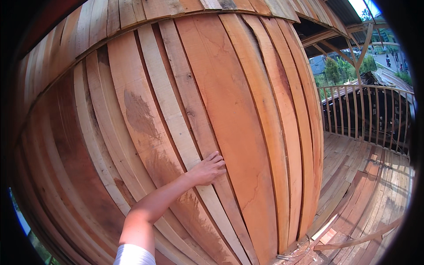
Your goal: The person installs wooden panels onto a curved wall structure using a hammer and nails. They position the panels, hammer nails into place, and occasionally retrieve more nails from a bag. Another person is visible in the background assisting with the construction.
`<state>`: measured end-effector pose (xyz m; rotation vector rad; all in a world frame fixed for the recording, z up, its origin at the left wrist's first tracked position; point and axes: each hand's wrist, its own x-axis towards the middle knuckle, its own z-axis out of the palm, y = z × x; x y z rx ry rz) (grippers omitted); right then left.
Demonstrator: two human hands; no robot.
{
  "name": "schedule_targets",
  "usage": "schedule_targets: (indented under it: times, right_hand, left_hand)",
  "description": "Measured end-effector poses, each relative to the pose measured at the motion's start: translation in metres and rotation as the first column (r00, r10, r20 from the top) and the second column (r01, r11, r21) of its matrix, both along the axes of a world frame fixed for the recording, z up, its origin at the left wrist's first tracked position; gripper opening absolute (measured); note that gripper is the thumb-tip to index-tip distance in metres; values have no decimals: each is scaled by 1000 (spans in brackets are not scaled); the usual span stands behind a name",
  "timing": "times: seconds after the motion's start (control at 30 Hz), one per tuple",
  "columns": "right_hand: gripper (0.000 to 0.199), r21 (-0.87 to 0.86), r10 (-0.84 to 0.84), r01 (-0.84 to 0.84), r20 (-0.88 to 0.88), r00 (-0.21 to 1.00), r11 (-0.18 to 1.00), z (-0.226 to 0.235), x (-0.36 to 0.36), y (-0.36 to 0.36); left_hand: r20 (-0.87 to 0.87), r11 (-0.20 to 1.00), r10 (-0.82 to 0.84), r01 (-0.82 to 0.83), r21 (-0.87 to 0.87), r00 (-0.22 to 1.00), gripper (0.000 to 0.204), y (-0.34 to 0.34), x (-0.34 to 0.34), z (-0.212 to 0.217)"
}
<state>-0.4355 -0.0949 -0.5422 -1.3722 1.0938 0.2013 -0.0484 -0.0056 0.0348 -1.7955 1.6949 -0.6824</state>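
Observation:
My left hand (206, 170) reaches up from the lower left, its arm bent at the elbow. The fingers are bent and close together over a narrow brown wooden board (190, 104) on the wall, their tips at its right edge. Beside that edge runs a wide orange-brown board (238, 119). A pale narrow board (170, 97) passes under the wrist side of the hand. Left of it, a broad board (141, 115) has dark, rough patches. The palm and thumb are mostly hidden. My right hand is not in view.
Overlapping shorter boards (132, 13) cross the top of the wall. To the right lies a plank floor (349, 176), with a loose curved wood strip (353, 244) and scraps near the wall's foot. A slatted wooden railing (366, 110) borders the floor, with buildings and greenery beyond.

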Motion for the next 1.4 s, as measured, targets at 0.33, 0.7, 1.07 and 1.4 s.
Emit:
schedule_targets:
  times: [0.33, 0.7, 1.07, 1.4]
  right_hand:
    - [12, 204, -222, 241, -116, 968, 949, -117, -95, 69]
    - [25, 165, -95, 143, -271, 958, 976, -108, -137, 112]
    - [47, -1, 101, -103, -152, 983, 995, -50, -63, 78]
    - [42, 503, -214, 80, 215, 953, 861, 14, 133, 65]
  left_hand:
    - [183, 990, 37, -11, -140, 983, 51, -6, -17, -28]
    - [38, 991, 128, -130, 37, 991, 59, -24, -25, -94]
    - [33, 979, 107, -111, 169, 994, 65, -33, -11, -88]
    - [47, 981, 165, -168, 93, 985, 63, -42, -9, -95]
